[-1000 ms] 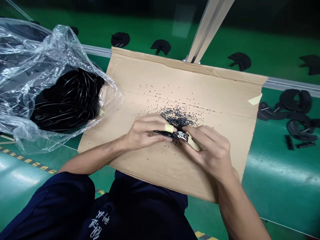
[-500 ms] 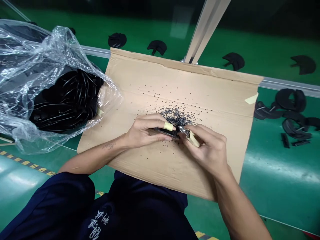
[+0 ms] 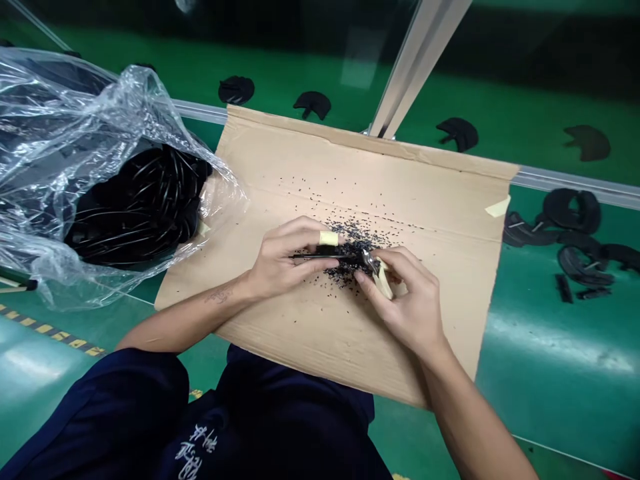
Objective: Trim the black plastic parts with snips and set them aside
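Observation:
My left hand (image 3: 295,257), with yellow tape round a finger, pinches a thin black plastic part (image 3: 320,255) held nearly edge-on. My right hand (image 3: 407,293) is closed round a pair of nippers (image 3: 369,261) with silver jaws and a pale yellow handle. The metal jaws meet the right end of the black part; exactly where they bite is hidden. Beneath both hands, a heap of tiny black bits (image 3: 357,230) spreads over a cardboard sheet (image 3: 310,347).
At the left, a clear plastic bag (image 3: 115,113) lies open with many black curved parts (image 3: 145,207) inside. Several loose black parts (image 3: 573,210) lie on the green surface at the right. A metal post (image 3: 415,67) rises behind the cardboard's far edge.
The black part has turned from a tilted pose to nearly edge-on in my left hand. My right hand has moved slightly left with the nippers. The whole view has shifted a little.

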`<state>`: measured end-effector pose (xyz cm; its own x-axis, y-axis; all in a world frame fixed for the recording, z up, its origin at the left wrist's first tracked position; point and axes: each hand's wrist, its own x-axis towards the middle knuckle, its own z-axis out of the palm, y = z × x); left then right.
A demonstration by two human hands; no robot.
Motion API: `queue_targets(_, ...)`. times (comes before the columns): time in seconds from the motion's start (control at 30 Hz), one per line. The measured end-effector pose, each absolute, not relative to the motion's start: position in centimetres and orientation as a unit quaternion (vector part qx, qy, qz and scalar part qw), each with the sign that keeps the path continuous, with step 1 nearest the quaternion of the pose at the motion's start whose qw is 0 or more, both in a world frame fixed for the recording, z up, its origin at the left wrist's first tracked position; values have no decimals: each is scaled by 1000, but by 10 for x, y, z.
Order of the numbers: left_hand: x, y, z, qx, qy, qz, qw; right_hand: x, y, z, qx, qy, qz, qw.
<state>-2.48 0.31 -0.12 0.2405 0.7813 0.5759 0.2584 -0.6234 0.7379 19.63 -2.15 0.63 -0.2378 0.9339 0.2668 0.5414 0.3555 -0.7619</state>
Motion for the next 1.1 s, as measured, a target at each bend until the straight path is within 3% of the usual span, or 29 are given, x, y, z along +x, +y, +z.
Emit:
queue_targets(0.1,-21,0,-2,740,323,512,294,192,-25,8,-479,-715,316,400)
queue_targets(0.17,-20,-2,-4,759,307,497,288,192,-26,6,-457,-736,279,414)
queue_targets(0.3,-21,-3,-9,839,307,419,158,195,-27,2,-379,-831,94,396)
queue_targets(0.4,-22,-3,-11,867,310,378,100,198,-26,3,-340,-847,107,395)
queue_targets(0.5,-24,-3,-10,850,312,396,151,203,-24,6,-361,-801,191,439)
queue_targets(0.57,-26,-1,-9,830,311,417,204,207,-20,7,-403,-777,175,450)
queue_targets(0.77,-27,1,-9,794,288,459,277,214,-12,2,-433,-836,81,328)
queue_targets(1.1,-25,0,-6,782,279,471,298,216,-12,4,-409,-854,78,312)
